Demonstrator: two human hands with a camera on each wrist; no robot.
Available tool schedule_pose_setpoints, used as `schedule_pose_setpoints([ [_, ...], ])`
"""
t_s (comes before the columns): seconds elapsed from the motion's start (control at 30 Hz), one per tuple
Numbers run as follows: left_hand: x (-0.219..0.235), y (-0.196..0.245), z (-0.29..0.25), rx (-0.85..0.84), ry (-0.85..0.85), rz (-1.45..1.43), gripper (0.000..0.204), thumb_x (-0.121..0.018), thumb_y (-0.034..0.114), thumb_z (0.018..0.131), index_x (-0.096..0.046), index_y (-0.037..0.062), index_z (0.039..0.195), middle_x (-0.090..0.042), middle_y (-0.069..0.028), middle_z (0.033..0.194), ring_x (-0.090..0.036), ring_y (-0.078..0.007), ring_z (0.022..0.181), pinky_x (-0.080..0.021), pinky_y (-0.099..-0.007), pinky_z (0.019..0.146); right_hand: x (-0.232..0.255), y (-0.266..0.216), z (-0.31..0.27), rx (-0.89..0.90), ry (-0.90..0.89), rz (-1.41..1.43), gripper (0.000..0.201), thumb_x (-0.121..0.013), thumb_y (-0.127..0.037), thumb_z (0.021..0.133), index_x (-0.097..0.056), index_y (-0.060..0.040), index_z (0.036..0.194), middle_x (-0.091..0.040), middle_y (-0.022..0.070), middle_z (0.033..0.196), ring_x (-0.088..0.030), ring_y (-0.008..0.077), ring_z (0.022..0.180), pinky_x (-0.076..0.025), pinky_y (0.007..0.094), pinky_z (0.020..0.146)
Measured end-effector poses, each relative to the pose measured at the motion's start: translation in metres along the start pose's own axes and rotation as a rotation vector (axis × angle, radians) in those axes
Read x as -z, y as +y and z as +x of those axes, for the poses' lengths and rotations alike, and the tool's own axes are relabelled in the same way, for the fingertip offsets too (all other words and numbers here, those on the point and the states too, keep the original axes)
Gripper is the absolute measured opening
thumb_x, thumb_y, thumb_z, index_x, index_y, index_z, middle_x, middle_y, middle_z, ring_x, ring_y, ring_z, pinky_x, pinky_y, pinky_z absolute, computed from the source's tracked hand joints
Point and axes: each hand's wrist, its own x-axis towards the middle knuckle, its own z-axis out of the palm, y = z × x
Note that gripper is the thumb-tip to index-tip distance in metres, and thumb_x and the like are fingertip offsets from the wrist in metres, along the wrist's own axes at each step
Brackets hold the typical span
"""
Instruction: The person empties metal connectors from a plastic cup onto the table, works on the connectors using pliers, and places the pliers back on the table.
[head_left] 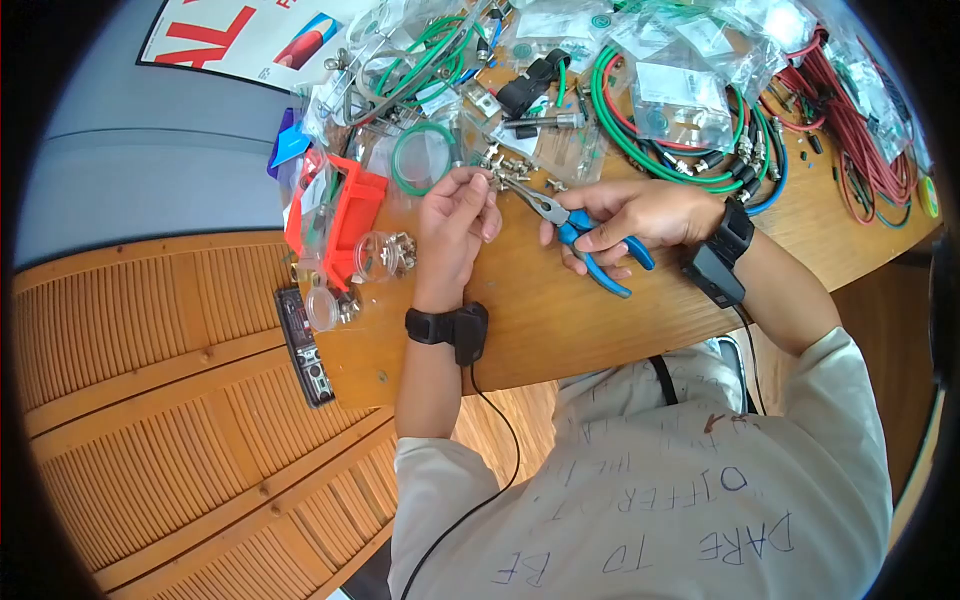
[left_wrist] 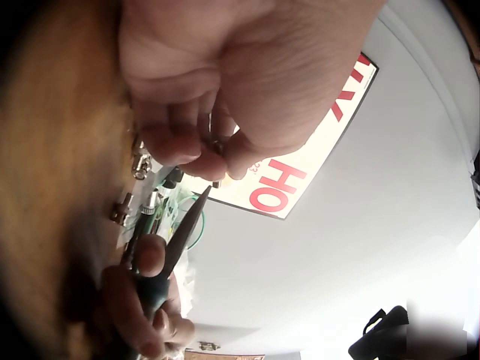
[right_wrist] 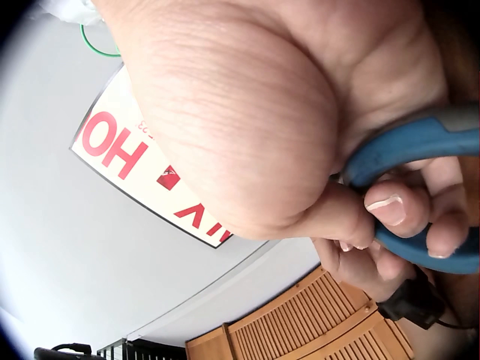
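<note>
Blue-handled pliers [head_left: 600,246], orange-red plastic bin [head_left: 352,222], green, red and blue cables [head_left: 603,95], orange-brown ribbed shutters [head_left: 150,330]

Head view bright; wrist edges dark, seemingly blurred.

1. From my left wrist view, the left hand [left_wrist: 232,82] fills the top, its thumb and fingertips pinching a small metal piece [left_wrist: 217,182].
2. Below it I see the right hand [left_wrist: 146,307] gripping dark-handled pliers with grey metal jaws [left_wrist: 184,236]; their tip points up, close to the piece, and I can't tell whether they touch.
3. Two small silvery metal connectors [left_wrist: 123,209] show beside the brown wooden desk [left_wrist: 52,187], which is blurred at left.
4. Behind, I make out a thin green cable loop [left_wrist: 200,234] and a white poster with red letters [left_wrist: 300,169] against a pale grey surface [left_wrist: 360,232].
</note>
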Motion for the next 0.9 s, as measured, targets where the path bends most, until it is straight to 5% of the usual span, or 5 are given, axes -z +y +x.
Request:
schedule_pose_setpoints([
  [0.9, -0.011, 0.006, -0.005, -0.019, -0.001, 0.059, 0.029, -0.063, 0.018, 0.109, -0.066, -0.0064, 0.125, -0.059, 0.0005, 0.080, -0.045, -0.0074, 0.061, -0.035, -0.0257, 0.060, -0.003, 0.002, -0.001, -0.016, -0.035, -0.019, 0.031, -0.056, -0.006, 0.107, -0.052, -0.0025, 0.138, -0.064, 0.0091, 0.103, -0.048, 0.0068, 0.066, -0.047, 0.0288, 0.063],
])
